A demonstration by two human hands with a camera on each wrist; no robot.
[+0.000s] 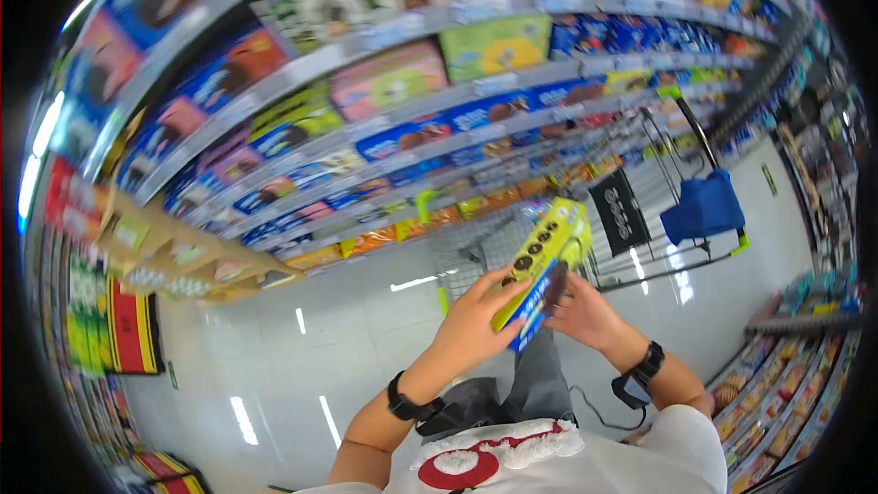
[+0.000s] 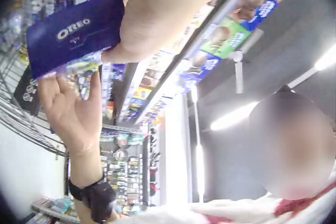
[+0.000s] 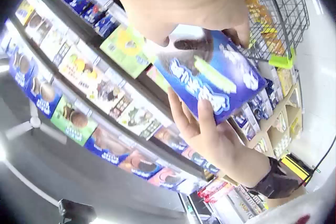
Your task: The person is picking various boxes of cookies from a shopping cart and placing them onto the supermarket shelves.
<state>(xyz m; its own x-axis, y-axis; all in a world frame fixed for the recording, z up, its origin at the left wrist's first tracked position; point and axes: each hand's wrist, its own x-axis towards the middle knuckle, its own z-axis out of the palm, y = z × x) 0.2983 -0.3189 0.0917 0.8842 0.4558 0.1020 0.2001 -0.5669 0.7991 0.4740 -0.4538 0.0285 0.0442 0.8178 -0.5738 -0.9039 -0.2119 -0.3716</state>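
A yellow-green and blue box [image 1: 540,279] is held tilted between both hands above the cart's near end. My left hand [image 1: 471,320] grips its lower left side, with the thumb and fingers on opposite faces. On the other side, my right hand [image 1: 590,313] holds the box's edge with bent fingers. In the left wrist view the box [image 2: 73,37] shows a dark blue end lettered OREO. The right wrist view shows its blue face [image 3: 210,77] with white lettering, partly covered by the fingers of both hands.
A wire shopping cart [image 1: 594,265] with a blue cloth [image 1: 704,208] and a black sign [image 1: 619,210] stands ahead. Shelves of packaged snacks [image 1: 494,48] rise beyond it. A cardboard display [image 1: 183,252] is at left, more shelves [image 1: 786,393] at right.
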